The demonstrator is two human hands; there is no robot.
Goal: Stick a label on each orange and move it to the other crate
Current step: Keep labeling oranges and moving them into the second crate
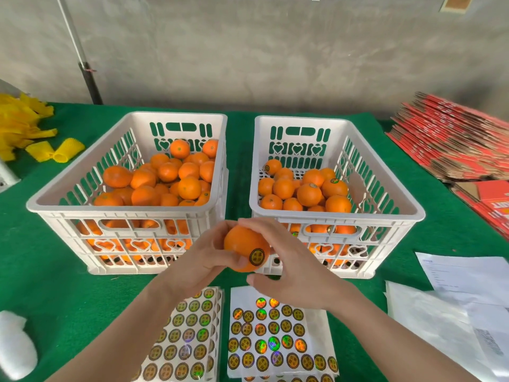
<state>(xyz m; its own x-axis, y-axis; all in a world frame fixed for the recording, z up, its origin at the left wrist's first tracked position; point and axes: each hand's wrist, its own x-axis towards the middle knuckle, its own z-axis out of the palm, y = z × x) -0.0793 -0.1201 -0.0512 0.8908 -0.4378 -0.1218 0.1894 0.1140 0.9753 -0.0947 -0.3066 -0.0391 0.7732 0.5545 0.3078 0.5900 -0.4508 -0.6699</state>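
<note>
Two bare hands meet in the middle of the head view, just in front of the crates. The left hand [203, 257] is wrapped round one bright round orange [241, 245], with its thumb on the front. The right hand [292, 274] curls over the top of the same orange, thumb just under it, so both hands grasp it. A round black-and-gold sticker label [257, 256] sits on the orange's near side. The orange is up in the air above the green felt table cloth [55, 271], near the gap between the two crates. The white plastic crate on the left [118, 209] is piled with oranges. The white plastic crate on the right [338, 215] holds fewer (some show labels). Two white sheets of shiny stickers [239, 296] lie under the wrists.
</note>
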